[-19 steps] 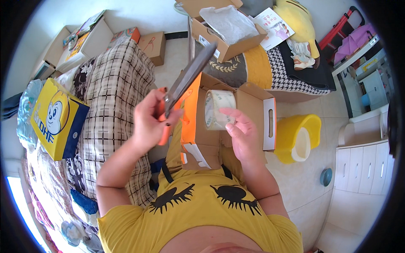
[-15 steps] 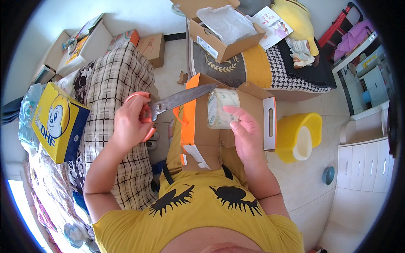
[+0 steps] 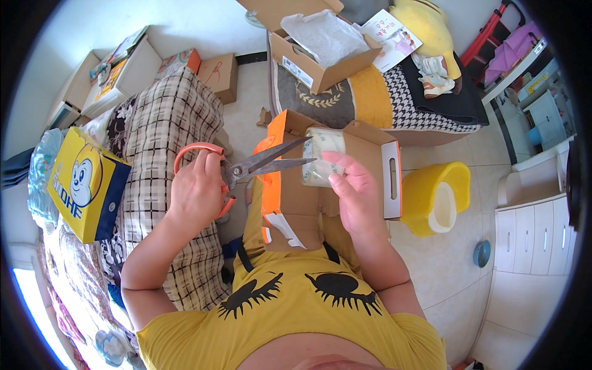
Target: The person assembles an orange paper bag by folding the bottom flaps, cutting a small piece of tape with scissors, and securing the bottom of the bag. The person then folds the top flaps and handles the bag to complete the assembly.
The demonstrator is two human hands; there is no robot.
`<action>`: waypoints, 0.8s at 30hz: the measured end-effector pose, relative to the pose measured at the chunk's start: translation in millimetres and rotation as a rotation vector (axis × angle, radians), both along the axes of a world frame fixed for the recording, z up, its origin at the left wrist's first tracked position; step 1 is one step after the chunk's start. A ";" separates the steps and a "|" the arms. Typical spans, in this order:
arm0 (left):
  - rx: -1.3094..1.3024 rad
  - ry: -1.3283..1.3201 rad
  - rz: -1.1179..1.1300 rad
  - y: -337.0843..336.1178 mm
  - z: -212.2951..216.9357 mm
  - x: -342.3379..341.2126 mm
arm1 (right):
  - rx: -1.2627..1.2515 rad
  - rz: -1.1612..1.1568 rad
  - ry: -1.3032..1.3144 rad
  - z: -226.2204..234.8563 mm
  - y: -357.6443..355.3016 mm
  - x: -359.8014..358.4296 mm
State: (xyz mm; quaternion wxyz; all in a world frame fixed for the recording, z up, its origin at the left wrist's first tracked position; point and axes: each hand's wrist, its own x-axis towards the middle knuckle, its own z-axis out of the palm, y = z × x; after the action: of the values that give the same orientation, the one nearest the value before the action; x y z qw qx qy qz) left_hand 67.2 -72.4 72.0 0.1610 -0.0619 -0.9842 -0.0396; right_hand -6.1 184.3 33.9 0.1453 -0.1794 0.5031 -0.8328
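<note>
My left hand (image 3: 196,188) is closed round the orange handles of a pair of scissors (image 3: 256,168). Their blades are spread and point right, with the tips at a wide roll of clear packing tape (image 3: 328,140) with greenish print. Between thumb and forefinger, my right hand (image 3: 357,194) pinches the tape at the roll's lower right. Whether the blades touch the tape, I cannot tell. Beneath both hands, an orange-edged cardboard box (image 3: 272,200) stands open at my lap, with a handle slot in its right flap.
A bed or bench with a patterned cover (image 3: 370,102) lies ahead, bearing an open cardboard box (image 3: 302,65) and small shoes (image 3: 436,80). To the right are a yellow potty (image 3: 422,209) and a teal bowl (image 3: 481,253). A yellow-and-blue box (image 3: 86,185) rests at the left by a checked cloth (image 3: 163,117).
The scissors' blades have spread from closed to apart, their tips now beside my right fingers. My right hand has shifted slightly left and still pinches the tape.
</note>
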 end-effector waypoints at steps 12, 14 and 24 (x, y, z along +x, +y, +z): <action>-0.091 0.094 -0.142 15.8 7.8 -16.0 | -0.068 0.047 -0.015 -11.4 -8.1 1.4; -0.109 0.109 -0.152 15.1 7.8 -16.3 | -0.065 0.051 -0.021 -11.3 -8.4 1.5; -0.150 0.126 -0.144 12.7 7.2 -15.5 | -0.035 0.050 -0.010 -10.5 -8.9 -0.4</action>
State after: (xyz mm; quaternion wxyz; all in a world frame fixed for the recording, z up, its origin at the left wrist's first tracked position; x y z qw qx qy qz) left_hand 51.6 -59.7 79.2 0.2142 -0.1469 -0.9653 0.0266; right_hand -6.4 175.4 23.4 0.1655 -0.1902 0.4830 -0.8385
